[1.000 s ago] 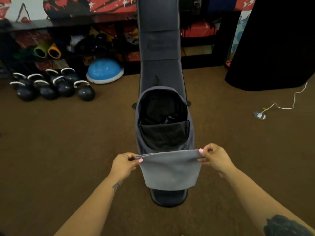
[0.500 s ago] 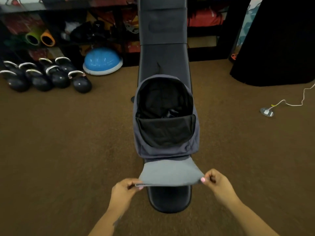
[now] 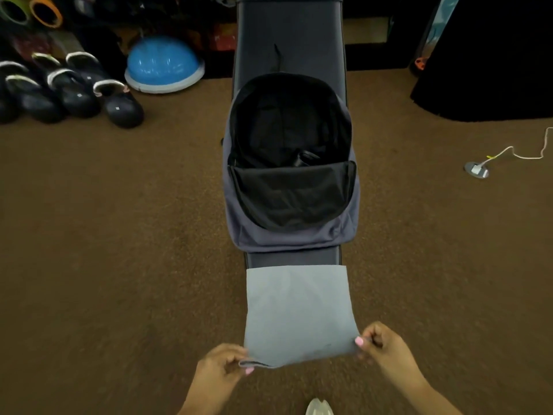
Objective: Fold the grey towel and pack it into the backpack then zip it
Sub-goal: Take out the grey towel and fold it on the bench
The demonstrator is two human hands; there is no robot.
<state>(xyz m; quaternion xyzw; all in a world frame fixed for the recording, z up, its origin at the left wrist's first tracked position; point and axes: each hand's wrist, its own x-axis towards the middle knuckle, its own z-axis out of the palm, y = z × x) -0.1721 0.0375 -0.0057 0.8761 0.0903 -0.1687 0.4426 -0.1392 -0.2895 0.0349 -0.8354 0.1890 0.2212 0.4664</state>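
Observation:
The grey towel (image 3: 297, 313), folded into a flat rectangle, lies on the near end of a dark padded bench (image 3: 288, 34). My left hand (image 3: 220, 368) pinches its near left corner. My right hand (image 3: 381, 347) pinches its near right corner. Beyond the towel, the grey backpack (image 3: 348, 223) lies on the bench with its main compartment unzipped wide, showing a black lining and a black flap folded toward me. A small dark object sits inside it.
Brown carpet surrounds the bench. Several kettlebells (image 3: 124, 107) and a blue balance dome (image 3: 163, 65) sit at the far left. A black draped shape (image 3: 490, 55) stands far right, with a white cable and floor outlet (image 3: 477, 169) nearby. A shoe tip (image 3: 318, 407) shows at the bottom edge.
Both hands have lowered the hanging towel and pulled it toward me, laying it flat on the bench end. My view has tilted down and closer.

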